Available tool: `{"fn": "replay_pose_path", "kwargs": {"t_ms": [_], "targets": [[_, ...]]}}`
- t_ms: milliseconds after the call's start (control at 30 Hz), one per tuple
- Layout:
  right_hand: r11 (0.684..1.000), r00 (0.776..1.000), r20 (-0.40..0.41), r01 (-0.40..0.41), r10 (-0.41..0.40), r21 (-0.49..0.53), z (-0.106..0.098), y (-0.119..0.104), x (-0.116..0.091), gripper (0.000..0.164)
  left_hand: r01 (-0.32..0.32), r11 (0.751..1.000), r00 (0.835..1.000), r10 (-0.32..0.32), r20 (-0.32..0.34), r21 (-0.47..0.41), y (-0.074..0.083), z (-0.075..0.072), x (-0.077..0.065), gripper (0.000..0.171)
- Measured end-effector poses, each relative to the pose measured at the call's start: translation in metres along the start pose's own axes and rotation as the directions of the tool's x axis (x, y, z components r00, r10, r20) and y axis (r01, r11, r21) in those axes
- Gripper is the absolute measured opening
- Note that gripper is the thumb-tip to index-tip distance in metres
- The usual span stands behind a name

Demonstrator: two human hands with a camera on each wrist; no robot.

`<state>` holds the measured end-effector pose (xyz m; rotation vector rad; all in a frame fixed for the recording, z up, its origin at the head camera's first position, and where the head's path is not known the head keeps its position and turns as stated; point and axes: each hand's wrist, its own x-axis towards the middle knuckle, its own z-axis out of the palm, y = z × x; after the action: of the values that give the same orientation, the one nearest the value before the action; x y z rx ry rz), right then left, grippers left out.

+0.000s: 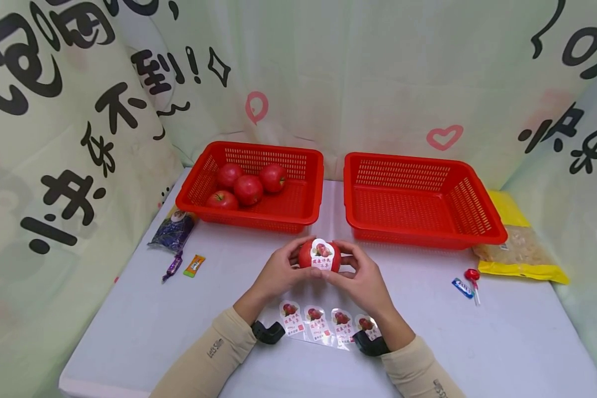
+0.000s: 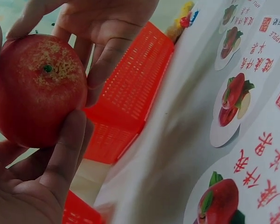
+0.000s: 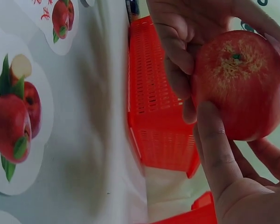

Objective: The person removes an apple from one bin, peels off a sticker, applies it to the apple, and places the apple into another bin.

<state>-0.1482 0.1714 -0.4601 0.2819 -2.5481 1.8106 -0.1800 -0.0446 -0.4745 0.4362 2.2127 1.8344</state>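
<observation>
Apple (image 2: 37,100) gripped from both sides, one label (image 1: 322,255) showing

One left hand (image 1: 283,269) and one right hand (image 1: 356,270) share a single red apple, fingers curled round its two sides. Both thumbs lie across the lower front, their tips close together at the foot of that white label. The apple is near the middle of the scene, on the person's side of the gap between one left basket (image 1: 254,221) and one right basket (image 1: 423,237), both red. Each wrist view shows one end of it, with a tan mottled patch and one green spot.

Nearer the person, one clear sheet (image 1: 305,336) carries four more labels (image 1: 317,323) in a row, printed with fruit and red characters; one of two black wristbands (image 1: 268,333) partly hides the rightmost.

Four red apples (image 1: 249,190) sit in the left basket. Beside the right basket lies one yellow-edged bag (image 1: 519,251), with one red lollipop (image 1: 472,275) and one blue wrapped sweet (image 1: 462,288) near it. Toward the left edge of the white desk (image 1: 139,337) are one dark purple bag (image 1: 173,231), one purple wrapped sweet (image 1: 172,268) and one orange-and-green packet (image 1: 194,266).
</observation>
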Motion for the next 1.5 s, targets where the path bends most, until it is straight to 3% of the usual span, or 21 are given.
{"fn": "replay_pose_path", "kwargs": {"t_ms": [267, 400, 533, 667, 767, 867, 933, 1000, 1033, 1167, 1267, 1300, 1367, 1500], "targets": [[0.999, 0.998, 0.035, 0.050, -0.049, -0.019, -0.007, 0.001, 0.001, 0.068, -0.032, 0.999, 0.999, 0.032, 0.024, 0.006, -0.003, -0.003, 0.002, 0.081], [0.999, 0.997, 0.078, 0.028, -0.025, -0.026, -0.014, 0.000, 0.002, 0.063, -0.097, 0.992, 0.995, 0.096, 0.013, 0.079, -0.004, -0.003, 0.002, 0.081], [0.997, 0.993, 0.121, 0.008, 0.001, -0.071, -0.021, -0.003, 0.004, 0.071, -0.183, 0.963, 0.983, 0.181, 0.027, 0.197, -0.003, 0.002, 0.000, 0.082], [0.982, 0.982, 0.190, 0.054, -0.019, -0.179, -0.029, -0.011, 0.003, 0.082, -0.247, 0.930, 0.969, 0.234, 0.078, 0.272, 0.001, 0.008, -0.003, 0.085], [0.957, 0.970, 0.238, 0.107, -0.041, -0.270, -0.036, -0.021, 0.004, 0.084, -0.257, 0.927, 0.964, 0.228, 0.134, 0.273, 0.005, 0.010, -0.005, 0.087], [0.925, 0.962, 0.267, 0.153, -0.059, -0.347, -0.047, -0.035, 0.008, 0.086, -0.224, 0.943, 0.967, 0.184, 0.177, 0.247, 0.007, 0.008, -0.004, 0.085], [0.909, 0.960, 0.268, 0.177, -0.075, -0.378, -0.058, -0.046, 0.014, 0.085, -0.199, 0.934, 0.971, 0.148, 0.186, 0.297, 0.007, 0.006, -0.003, 0.081], [0.895, 0.963, 0.252, 0.195, -0.097, -0.401, -0.071, -0.056, 0.021, 0.083, -0.177, 0.886, 0.978, 0.109, 0.180, 0.428, 0.007, 0.003, -0.001, 0.072], [0.892, 0.966, 0.239, 0.196, -0.102, -0.408, -0.079, -0.061, 0.025, 0.082, -0.162, 0.849, 0.982, 0.087, 0.169, 0.504, 0.006, 0.002, -0.001, 0.068], [0.877, 0.981, 0.175, 0.155, -0.082, -0.455, -0.106, -0.075, 0.041, 0.075, -0.110, 0.642, 0.993, 0.036, 0.114, 0.759, 0.003, -0.001, -0.001, 0.057], [0.858, 0.989, 0.138, 0.114, -0.051, -0.500, -0.123, -0.081, 0.054, 0.070, -0.066, 0.548, 0.998, 0.029, 0.060, 0.834, 0.000, -0.004, -0.004, 0.055], [0.848, 0.990, 0.132, 0.103, -0.040, -0.519, -0.127, -0.082, 0.059, 0.069, -0.052, 0.529, 0.999, 0.029, 0.044, 0.847, -0.001, -0.005, -0.005, 0.055], [0.826, 0.993, 0.121, 0.076, -0.010, -0.559, -0.136, -0.084, 0.070, 0.070, -0.022, 0.526, 1.000, 0.019, 0.015, 0.850, -0.001, -0.008, -0.007, 0.057], [0.773, 0.990, 0.124, 0.027, 0.067, -0.633, -0.149, -0.081, 0.098, 0.073, 0.034, 0.565, 0.999, 0.006, -0.046, 0.824, -0.002, -0.014, -0.010, 0.061]]}}
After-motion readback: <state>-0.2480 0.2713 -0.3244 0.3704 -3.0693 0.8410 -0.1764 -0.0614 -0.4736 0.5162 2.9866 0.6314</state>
